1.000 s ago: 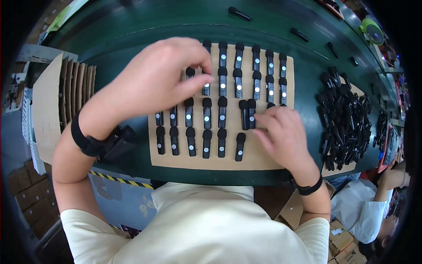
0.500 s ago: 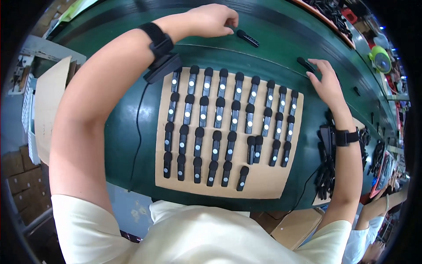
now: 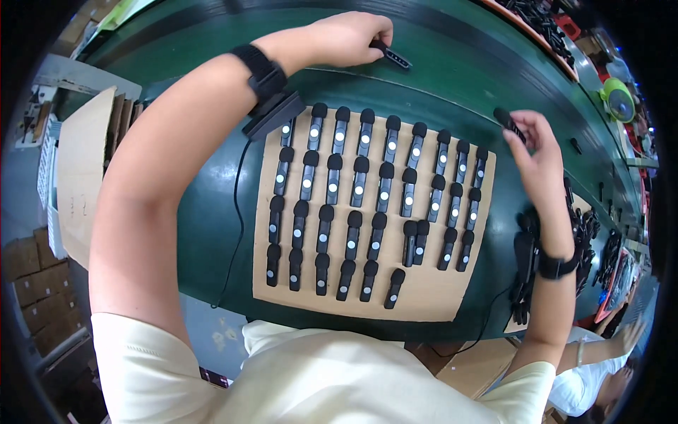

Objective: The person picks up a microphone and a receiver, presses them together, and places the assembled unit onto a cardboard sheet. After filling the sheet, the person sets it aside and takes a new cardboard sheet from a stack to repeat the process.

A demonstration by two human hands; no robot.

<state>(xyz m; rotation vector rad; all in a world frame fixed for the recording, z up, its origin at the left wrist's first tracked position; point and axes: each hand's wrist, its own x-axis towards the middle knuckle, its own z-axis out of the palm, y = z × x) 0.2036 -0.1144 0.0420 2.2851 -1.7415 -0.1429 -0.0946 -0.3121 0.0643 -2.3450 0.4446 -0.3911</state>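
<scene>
A: In the head view, where is your left hand [image 3: 342, 39]?

B: Stretched far across the dark green belt [image 3: 452, 63], fingers pinched on a small black clip-on microphone [image 3: 390, 54] lying just at your fingertips.

A: And your right hand [image 3: 540, 152]?

B: Raised beyond the flat brown cardboard sheet [image 3: 431, 293], fingers curled loosely, thumb and fingertips holding a second black microphone [image 3: 507, 121] by its end. Rows of identical black microphones [image 3: 353, 205] lie on the cardboard between your arms.

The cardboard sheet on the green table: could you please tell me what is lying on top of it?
The cardboard sheet carries rows of small black devices with white dots. The left forearm and a black pad cover its upper left corner, hiding anything there.
</scene>
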